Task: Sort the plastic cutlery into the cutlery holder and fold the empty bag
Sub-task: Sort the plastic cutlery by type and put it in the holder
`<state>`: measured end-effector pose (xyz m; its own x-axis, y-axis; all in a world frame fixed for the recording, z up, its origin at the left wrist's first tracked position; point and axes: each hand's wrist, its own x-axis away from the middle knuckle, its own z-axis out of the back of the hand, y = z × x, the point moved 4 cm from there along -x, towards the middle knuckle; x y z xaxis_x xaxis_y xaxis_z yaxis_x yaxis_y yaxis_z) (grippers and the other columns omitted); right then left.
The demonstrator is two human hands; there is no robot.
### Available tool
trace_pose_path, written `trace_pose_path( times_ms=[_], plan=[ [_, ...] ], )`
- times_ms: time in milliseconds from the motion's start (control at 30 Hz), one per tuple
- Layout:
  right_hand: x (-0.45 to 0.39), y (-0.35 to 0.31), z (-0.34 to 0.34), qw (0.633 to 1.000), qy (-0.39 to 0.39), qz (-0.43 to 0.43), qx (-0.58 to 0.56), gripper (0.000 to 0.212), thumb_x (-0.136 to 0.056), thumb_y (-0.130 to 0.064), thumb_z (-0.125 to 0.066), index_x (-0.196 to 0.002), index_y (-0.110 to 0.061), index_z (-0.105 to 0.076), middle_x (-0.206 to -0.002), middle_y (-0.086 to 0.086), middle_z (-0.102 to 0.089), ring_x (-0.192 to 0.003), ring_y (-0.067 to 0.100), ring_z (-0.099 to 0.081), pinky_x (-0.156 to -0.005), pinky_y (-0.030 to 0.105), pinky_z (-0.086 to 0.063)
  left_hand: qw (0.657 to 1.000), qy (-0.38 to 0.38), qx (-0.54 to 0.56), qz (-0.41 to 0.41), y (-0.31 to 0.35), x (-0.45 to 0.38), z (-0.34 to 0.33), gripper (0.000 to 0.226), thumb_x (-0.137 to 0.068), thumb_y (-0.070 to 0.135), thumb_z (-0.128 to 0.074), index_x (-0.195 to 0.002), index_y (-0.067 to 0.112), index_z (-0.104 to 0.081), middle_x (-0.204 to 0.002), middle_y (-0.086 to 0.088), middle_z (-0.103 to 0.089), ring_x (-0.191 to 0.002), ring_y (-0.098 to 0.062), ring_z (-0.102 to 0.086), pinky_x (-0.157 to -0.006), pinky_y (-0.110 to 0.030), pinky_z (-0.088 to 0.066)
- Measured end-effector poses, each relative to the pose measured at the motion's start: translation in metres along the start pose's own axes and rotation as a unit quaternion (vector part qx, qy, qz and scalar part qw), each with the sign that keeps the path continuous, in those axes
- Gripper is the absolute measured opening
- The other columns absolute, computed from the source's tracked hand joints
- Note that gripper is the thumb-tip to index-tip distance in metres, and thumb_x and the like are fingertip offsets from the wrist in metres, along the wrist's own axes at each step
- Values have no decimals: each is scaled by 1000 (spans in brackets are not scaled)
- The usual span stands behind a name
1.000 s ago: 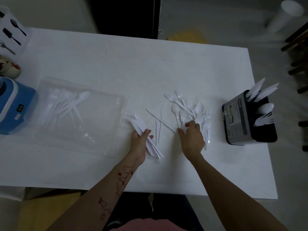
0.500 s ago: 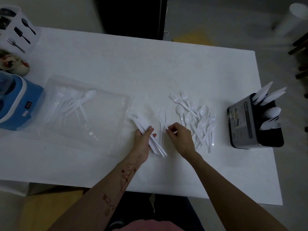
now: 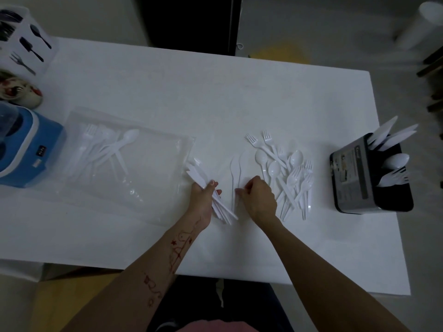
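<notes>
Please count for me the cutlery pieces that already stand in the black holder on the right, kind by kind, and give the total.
In the black cutlery holder:
Knives: 3
Spoons: 1
Forks: 2 (they overlap, so this count is less sure)
Total: 6

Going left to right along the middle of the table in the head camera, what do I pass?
Blue container → clear plastic bag → left hand holding a bundle of knives → two loose knives → right hand → pile of forks and spoons → cutlery holder.
</notes>
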<state>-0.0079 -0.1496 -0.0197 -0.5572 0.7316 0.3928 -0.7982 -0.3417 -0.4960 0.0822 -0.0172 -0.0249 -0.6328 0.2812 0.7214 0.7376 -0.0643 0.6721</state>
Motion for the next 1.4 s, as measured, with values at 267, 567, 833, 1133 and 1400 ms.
trace_pose_path(
  times_ms=[267, 567, 833, 1133, 1400],
  plan=[
    [-3, 6, -1, 996, 11, -73, 53, 11, -84, -20, -60, -79, -10, -60, -71, 2, -58, -60, 18, -55, -52, 24, -38, 999, -22, 23, 17, -6, 4, 2, 25, -98, 18, -51, -118, 6, -46, -95, -2, -59, -84, -17, -59, -71, -29, -49],
    [6, 5, -1, 992, 43, -20, 118, 12, -89, -10, -59, -98, -2, -58, -92, 12, -63, -81, 28, -63, -60, 32, -46, 998, -50, 36, 27, -3, 8, -2, 29, -92, 14, -60, -119, 11, -52, -105, -1, -63, -91, -19, -64, -74, -34, -53],
    [15, 8, 13, 999, 29, 28, -5, 10, -89, -15, -60, -94, -10, -52, -87, 6, -62, -79, 24, -62, -62, 33, -48, 999, -36, 29, -2, -2, 9, 1, 33, -91, 11, -62, -121, 5, -50, -98, -3, -61, -88, -20, -62, -60, -28, -53],
    [39, -4, 7, 973, -79, 190, -103, 8, -91, -26, -65, -88, -18, -66, -81, -9, -68, -75, 6, -64, -72, 32, -57, 997, -25, 65, -15, -1, 3, -3, 44, -91, 15, -62, -132, 7, -50, -113, -4, -63, -95, -18, -64, -89, -39, -52],
    [17, -15, -3, 998, 13, 47, 42, 26, -90, -41, -62, -93, -16, -60, -90, -2, -58, -79, 19, -59, -69, 35, -51, 998, 23, 39, -38, 4, -2, 19, 35, -97, 12, -50, -130, -2, -47, -92, -3, -59, -84, -18, -61, -74, -27, -51]
  ],
)
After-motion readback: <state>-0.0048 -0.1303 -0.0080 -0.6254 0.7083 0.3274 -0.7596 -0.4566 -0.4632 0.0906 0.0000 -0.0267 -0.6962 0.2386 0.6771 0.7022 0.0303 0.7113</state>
